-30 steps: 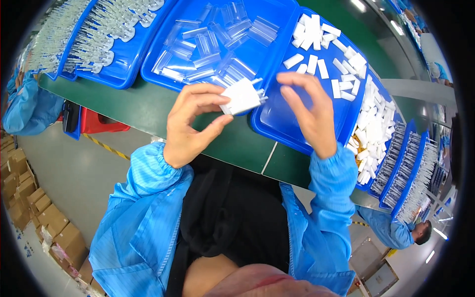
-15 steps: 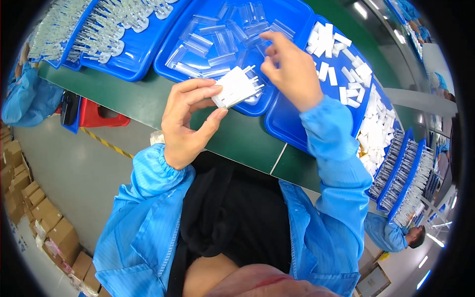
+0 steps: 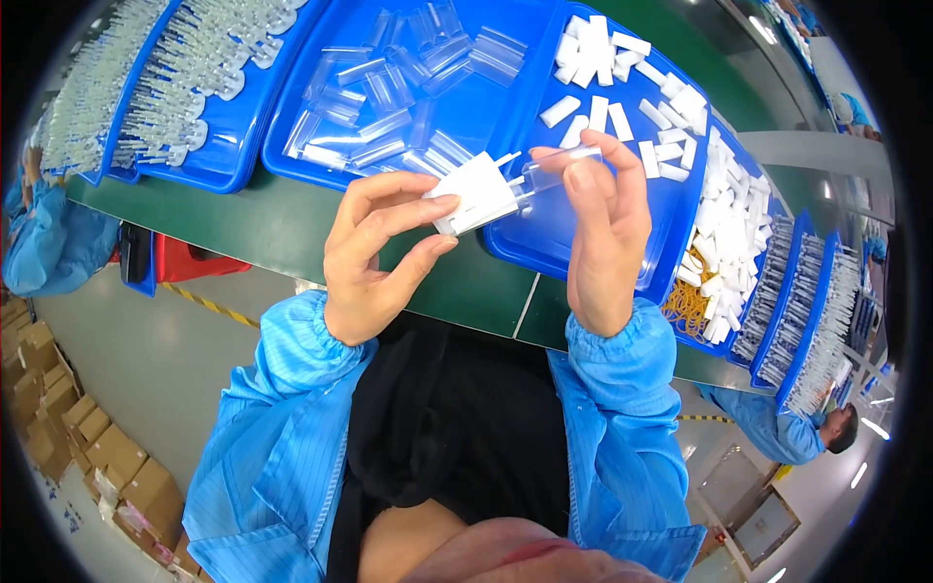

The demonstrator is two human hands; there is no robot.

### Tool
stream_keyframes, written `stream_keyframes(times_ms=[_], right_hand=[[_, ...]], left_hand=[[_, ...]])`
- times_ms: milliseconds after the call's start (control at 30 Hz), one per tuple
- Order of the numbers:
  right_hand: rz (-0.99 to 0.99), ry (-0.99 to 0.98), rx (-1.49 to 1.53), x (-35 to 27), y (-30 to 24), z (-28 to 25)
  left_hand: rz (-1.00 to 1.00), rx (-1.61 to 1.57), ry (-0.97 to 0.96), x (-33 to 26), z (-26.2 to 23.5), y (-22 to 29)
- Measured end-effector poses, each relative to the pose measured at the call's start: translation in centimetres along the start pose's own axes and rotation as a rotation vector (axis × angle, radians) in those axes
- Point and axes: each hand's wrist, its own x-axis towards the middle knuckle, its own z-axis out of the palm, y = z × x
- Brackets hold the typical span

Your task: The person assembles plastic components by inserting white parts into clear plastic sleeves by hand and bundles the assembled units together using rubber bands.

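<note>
Between the thumb and fingers of my left hand is a flat white block, with several thin white rods sticking out of its right side. My right hand pinches a clear plastic sleeve between thumb and fingers. The sleeve's left end is at the rod tips; whether any rod is inside it I cannot tell. Both hands are above the near edges of the blue trays. Beyond them, loose clear plastic sleeves lie in a blue tray.
White rectangular pieces lie in the blue tray on the right, beside a heap of white pieces and yellow rubber bands. Trays of translucent stemmed parts stand at left, others at right. Co-workers in blue sit at both sides.
My right hand has come back from the tray of clear sleeves towards my left hand, now holding a sleeve by the rods. The white block has moved slightly nearer to me.
</note>
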Motion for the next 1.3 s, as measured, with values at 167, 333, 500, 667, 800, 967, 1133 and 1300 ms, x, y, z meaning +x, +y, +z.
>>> stream_keyframes(times_ms=[167, 333, 500, 667, 800, 967, 1133, 1300], right_hand=[[-0.019, -0.032, 0.071, -0.6, 1.1, -1.2], [-0.047, -0.01, 0.056, -1.0, 1.5, -1.7], [-0.019, 0.015, 0.072, -1.2, 2.3, -1.9], [-0.125, -0.08, 0.061, -1.4, 2.2, -2.4], [-0.253, -0.127, -0.03, -1.5, 2.4, -2.8], [-0.234, -0.104, -0.016, -1.8, 2.7, -2.7], [-0.174, -0.155, 0.02, -1.7, 2.4, -3.6], [-0.138, -0.139, -0.076, -1.9, 2.4, -3.6]], left_hand=[[-0.029, -0.001, -0.01, 0.4, 0.9, 0.7], [0.001, 0.062, -0.043, 0.4, 1.2, 0.9], [-0.017, 0.048, -0.054, 0.1, 1.6, 0.7], [-0.081, 0.028, -0.096, 0.1, 1.7, 0.9], [-0.057, 0.082, -0.171, 0.8, 1.3, 1.1], [0.035, 0.14, -0.3, 1.1, 0.9, 1.3], [0.003, 0.165, -0.32, 1.2, 0.6, 1.4], [-0.017, 0.187, -0.375, 1.4, 0.5, 1.7]])
